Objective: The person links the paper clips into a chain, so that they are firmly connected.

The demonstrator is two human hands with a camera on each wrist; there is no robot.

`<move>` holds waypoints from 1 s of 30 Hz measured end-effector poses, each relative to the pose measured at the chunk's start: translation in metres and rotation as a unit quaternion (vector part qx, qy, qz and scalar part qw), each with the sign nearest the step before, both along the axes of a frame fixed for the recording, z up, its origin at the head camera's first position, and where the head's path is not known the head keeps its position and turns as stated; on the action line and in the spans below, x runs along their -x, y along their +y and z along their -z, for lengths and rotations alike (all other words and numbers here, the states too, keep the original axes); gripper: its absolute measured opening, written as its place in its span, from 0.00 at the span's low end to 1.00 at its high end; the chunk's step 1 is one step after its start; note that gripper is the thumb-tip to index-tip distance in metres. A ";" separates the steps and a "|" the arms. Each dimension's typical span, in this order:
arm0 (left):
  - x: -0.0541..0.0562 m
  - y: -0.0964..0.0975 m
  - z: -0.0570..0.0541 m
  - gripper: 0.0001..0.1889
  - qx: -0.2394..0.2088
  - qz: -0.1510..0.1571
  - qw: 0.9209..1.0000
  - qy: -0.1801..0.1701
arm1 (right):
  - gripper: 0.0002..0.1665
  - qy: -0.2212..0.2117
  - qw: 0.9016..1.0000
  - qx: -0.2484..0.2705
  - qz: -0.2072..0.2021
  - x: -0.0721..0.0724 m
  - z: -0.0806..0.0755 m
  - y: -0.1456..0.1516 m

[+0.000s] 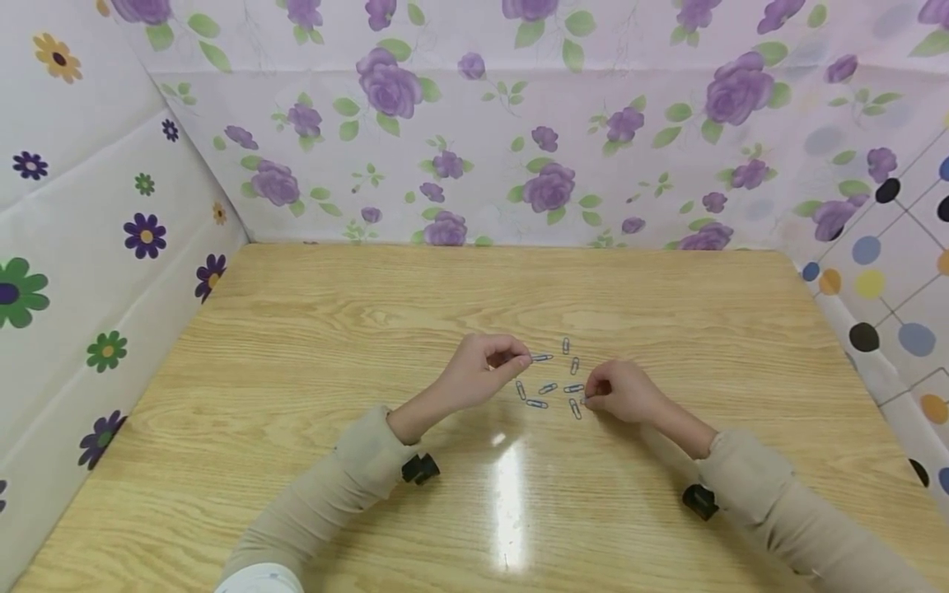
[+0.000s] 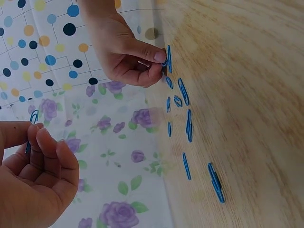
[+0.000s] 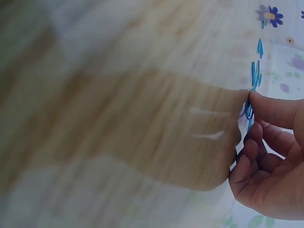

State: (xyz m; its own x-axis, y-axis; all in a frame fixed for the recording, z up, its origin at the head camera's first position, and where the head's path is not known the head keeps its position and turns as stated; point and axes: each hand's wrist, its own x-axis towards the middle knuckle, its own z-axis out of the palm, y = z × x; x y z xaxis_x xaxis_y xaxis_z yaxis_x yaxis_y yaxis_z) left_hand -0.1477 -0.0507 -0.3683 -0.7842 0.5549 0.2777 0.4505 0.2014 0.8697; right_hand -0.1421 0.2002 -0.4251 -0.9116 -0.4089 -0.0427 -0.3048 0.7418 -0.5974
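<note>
- Landmark is the clip group (image 1: pixel 548 388), a loose scatter of blue paperclips on the wooden table (image 1: pixel 356 313).
- I've got the left hand (image 1: pixel 474 375) at the group's far-left side, thumb and forefinger pinching one paperclip, call it the left clip (image 1: pixel 543 357). It looks lifted off the surface in the left wrist view.
- Right hand (image 1: pixel 625 391) is low at the group's right edge, fingertips nipping the right clip (image 3: pixel 248 113). Mostly hidden, so I can't tell if it's touching wood or a neighbour.
- Step in hand, as I read it: one clip per hand. I'd pinch lightly near an end, leaving the loop showing.
- I'd raise the right one straight up first; dragging sideways could snag the group.
- Squeeze too hard and thin wire will probably twist or ping away.
</note>
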 end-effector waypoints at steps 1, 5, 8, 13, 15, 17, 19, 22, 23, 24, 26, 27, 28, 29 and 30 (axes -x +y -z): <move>0.000 0.000 0.000 0.06 0.000 0.000 1.000 -0.001 | 0.07 0.001 1.000 -0.001 -0.002 -0.001 0.000 0.000; 0.000 0.000 0.001 0.06 0.002 -0.003 1.000 -0.006 | 0.06 0.002 1.000 0.014 0.001 -0.003 -0.002 -0.001; 0.001 0.000 0.001 0.06 0.003 -0.003 1.000 -0.009 | 0.02 0.001 0.999 0.041 0.002 -0.005 -0.006 -0.001; -0.001 0.001 -0.003 0.06 0.005 -0.005 1.000 -0.015 | 0.10 -0.002 0.998 0.062 0.003 -0.007 -0.011 -0.002; -0.001 0.001 -0.003 0.06 0.004 -0.006 1.000 -0.019 | 0.09 0.003 0.998 0.067 0.006 -0.007 -0.013 -0.001; -0.001 0.001 -0.003 0.06 -0.001 -0.005 1.000 -0.029 | 0.08 0.009 0.997 0.074 0.015 -0.007 -0.016 -0.001; -0.001 0.001 -0.003 0.06 -0.005 -0.006 0.999 -0.047 | 0.05 0.013 0.996 0.084 0.027 -0.007 -0.019 -0.002; 0.002 0.001 0.001 0.06 -0.014 -0.011 0.997 -0.072 | 0.03 0.016 0.994 0.104 0.042 -0.008 -0.026 -0.005; 0.002 0.001 0.001 0.06 -0.015 -0.015 0.996 -0.082 | 0.03 0.017 0.993 0.110 0.045 -0.009 -0.029 -0.006; 0.003 0.001 0.001 0.06 -0.017 -0.017 0.996 -0.090 | 0.03 0.017 0.992 0.119 0.049 -0.009 -0.031 -0.007; 0.004 0.001 0.001 0.07 -0.020 -0.021 0.995 -0.099 | 0.04 0.022 0.989 0.135 0.052 -0.010 -0.035 -0.009; 0.004 0.001 0.000 0.07 -0.023 -0.022 0.994 -0.103 | 0.03 0.025 0.988 0.142 0.054 -0.010 -0.037 -0.010; 0.004 0.001 0.000 0.07 -0.027 -0.023 0.994 -0.107 | 0.02 0.026 0.987 0.151 0.056 -0.011 -0.038 -0.011; 0.005 0.001 0.000 0.07 -0.030 -0.022 0.993 -0.108 | 0.03 0.028 0.985 0.158 0.060 -0.011 -0.040 -0.012; 0.006 0.001 0.000 0.07 -0.034 -0.022 0.993 -0.111 | 0.02 0.026 0.983 0.168 0.063 -0.011 -0.041 -0.013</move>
State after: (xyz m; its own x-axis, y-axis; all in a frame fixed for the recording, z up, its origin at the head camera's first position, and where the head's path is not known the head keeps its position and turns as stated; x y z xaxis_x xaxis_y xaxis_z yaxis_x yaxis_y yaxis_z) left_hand -0.1532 -0.0495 -0.3682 -0.8536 0.5042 0.1311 0.2385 0.1544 0.9588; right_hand -0.1312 0.1875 -0.3841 -0.9533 -0.2753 0.1242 -0.2600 0.5390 -0.8011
